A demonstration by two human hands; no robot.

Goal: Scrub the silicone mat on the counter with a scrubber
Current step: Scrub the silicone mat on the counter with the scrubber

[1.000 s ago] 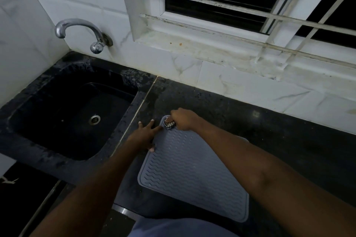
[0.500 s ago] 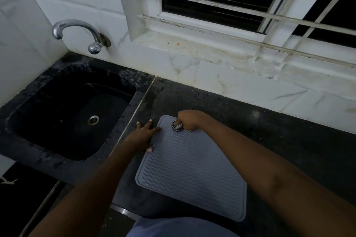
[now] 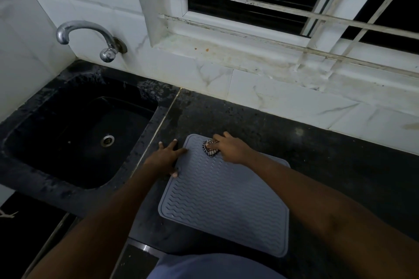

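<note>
A grey silicone mat with wavy ridges lies flat on the black counter. My right hand presses a small checkered scrubber onto the mat's far left corner; most of the scrubber is hidden under the fingers. My left hand rests with fingers spread on the mat's left edge, partly on the counter, holding nothing.
A black sink with a metal drain is set into the counter on the left, under a chrome tap. White marble tiles and a barred window rise behind the counter. The counter's front edge runs just below the mat.
My right hand has slid the scrubber back and forth over the mat's far left corner. The mat and my left hand have stayed almost in place.
</note>
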